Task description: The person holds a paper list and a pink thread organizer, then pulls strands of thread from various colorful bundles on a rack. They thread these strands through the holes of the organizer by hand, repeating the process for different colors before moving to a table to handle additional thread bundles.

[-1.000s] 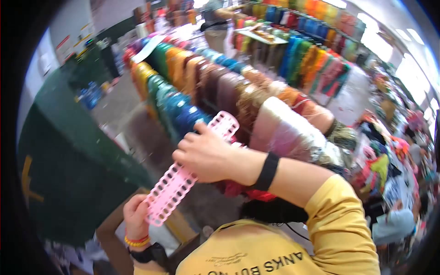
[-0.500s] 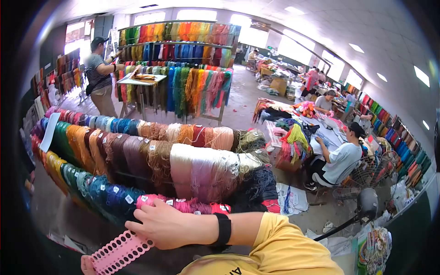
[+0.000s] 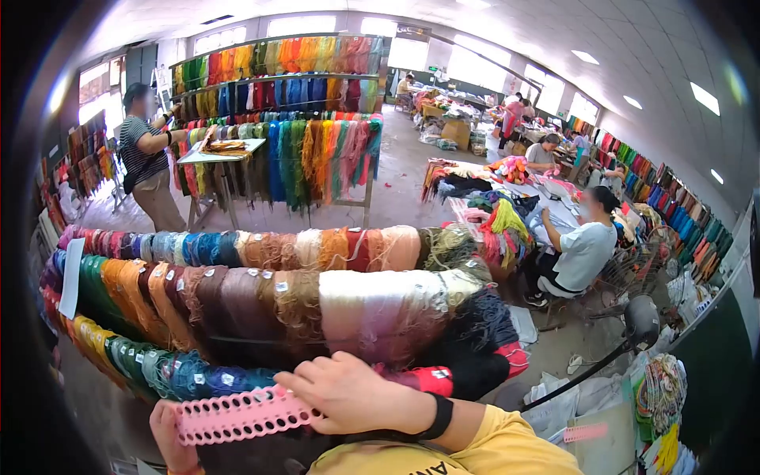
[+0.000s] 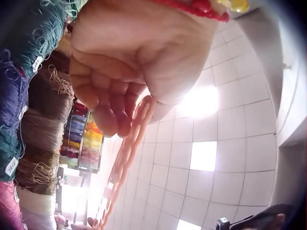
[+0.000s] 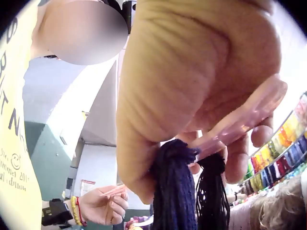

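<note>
A pink plastic strip with rows of holes along its long edges lies between my two hands. My left hand pinches its left end between thumb and fingers, and the left wrist view shows the strip edge-on. Over the other end, my right hand grips it from above, hiding that part in the head view. Below the right palm, a navy thread hank and a black thread hank hang knotted at the strip; the thumb is against the navy one.
Right in front stands a rack of coloured thread skeins. A taller thread rack is behind it, with a person in a striped shirt beside it. At right are a seated person, a heaped table, and a fan.
The head view has lifted and turned right, from the floor side to the whole room. The strip has swung from steeply slanted to nearly level, both hands keeping hold of it.
</note>
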`<state>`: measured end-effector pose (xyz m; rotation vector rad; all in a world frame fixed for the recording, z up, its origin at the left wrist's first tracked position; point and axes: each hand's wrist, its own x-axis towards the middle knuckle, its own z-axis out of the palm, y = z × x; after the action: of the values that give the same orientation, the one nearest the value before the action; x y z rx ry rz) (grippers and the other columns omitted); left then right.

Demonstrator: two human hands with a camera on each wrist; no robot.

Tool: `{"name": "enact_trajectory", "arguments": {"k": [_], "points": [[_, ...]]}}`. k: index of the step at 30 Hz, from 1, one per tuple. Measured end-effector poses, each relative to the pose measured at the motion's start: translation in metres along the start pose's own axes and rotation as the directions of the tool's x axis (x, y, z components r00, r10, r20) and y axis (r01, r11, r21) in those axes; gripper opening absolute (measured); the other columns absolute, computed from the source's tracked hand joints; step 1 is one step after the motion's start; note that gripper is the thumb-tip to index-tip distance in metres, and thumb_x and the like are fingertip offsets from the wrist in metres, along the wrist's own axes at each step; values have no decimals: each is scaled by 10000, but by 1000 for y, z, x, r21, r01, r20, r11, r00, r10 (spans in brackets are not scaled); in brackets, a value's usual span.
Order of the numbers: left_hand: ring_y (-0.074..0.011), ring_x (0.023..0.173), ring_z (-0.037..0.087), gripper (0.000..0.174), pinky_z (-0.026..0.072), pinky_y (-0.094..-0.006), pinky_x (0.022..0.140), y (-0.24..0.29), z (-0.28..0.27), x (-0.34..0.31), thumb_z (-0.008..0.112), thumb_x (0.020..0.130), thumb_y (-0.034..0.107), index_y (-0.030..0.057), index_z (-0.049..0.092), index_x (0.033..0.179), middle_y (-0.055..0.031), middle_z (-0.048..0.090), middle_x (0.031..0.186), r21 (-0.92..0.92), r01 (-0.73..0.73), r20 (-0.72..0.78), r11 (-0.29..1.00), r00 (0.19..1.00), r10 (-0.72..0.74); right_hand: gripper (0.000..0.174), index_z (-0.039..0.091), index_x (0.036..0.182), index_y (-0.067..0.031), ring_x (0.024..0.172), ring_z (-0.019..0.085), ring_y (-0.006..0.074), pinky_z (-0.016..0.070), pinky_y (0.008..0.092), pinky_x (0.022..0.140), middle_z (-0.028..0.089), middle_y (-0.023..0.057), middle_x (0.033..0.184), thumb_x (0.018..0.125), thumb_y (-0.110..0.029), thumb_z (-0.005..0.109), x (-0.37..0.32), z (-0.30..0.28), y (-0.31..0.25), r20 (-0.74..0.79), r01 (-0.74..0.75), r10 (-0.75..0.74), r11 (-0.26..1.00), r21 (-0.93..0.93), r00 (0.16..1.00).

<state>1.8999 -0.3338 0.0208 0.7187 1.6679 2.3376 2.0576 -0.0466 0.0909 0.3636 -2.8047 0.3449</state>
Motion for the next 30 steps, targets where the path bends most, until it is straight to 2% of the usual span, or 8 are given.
{"name": "enact_trajectory", "arguments": {"k": [2,4,8,10,14,21,27,30], "points": [[-48,622,435,173,359,-197,577,5,2,29,526,830,109,55,456,681,28,465,670,-61,75,-60,995,995,-79,582,480,1188,-48,838,575,230,431,355,673,567,91,898,673,-268,641,16,7,-6,-18,-78,77,997,-7,997],[-46,653,447,136,364,-194,598,1,-22,58,536,827,101,47,495,709,27,492,699,-15,145,-36,989,989,-145,571,504,1162,-48,850,580,235,440,359,691,586,102,917,668,-290,657,35,20,-13,-46,-153,153,988,1,987],[-54,680,478,86,380,-202,619,3,-66,103,540,821,96,16,562,797,14,541,753,36,250,49,968,967,-251,537,553,1090,-58,838,578,249,437,367,703,597,99,905,630,-298,692,80,45,-34,-91,-240,239,971,3,967],[-66,684,502,95,400,-205,628,-4,-102,119,537,834,93,8,577,849,1,560,772,-11,287,163,958,946,-281,547,540,1091,-73,809,566,229,421,350,678,585,75,888,605,-268,697,105,51,-43,-104,-251,247,968,-27,963],[-82,724,555,175,451,-203,662,-9,-145,141,546,840,50,-18,578,999,-34,605,843,-123,403,245,907,898,-366,556,537,1092,-79,831,546,228,399,346,692,571,71,910,596,-266,706,143,71,-52,-60,-285,280,955,-82,958],[-91,805,586,226,478,-213,722,-17,-204,152,544,836,43,-23,565,1051,-41,614,935,-113,444,266,889,876,-403,549,540,1093,-88,850,529,221,378,344,720,573,59,948,594,-246,705,194,103,-61,-31,-283,282,953,-110,959],[-79,790,576,212,461,-207,714,-20,-230,151,547,847,62,-28,568,1037,-34,614,916,-68,462,254,884,865,-433,560,539,1100,-80,860,526,230,382,344,736,577,63,971,592,-246,708,214,123,-67,38,-294,296,954,-58,954],[-97,777,591,214,488,-222,714,-22,-234,151,552,840,31,-46,555,1039,-60,614,904,-68,498,248,865,848,-468,560,541,1093,-71,859,529,241,387,347,735,580,70,973,588,-250,709,215,124,-69,62,-310,312,950,-38,948]]}}
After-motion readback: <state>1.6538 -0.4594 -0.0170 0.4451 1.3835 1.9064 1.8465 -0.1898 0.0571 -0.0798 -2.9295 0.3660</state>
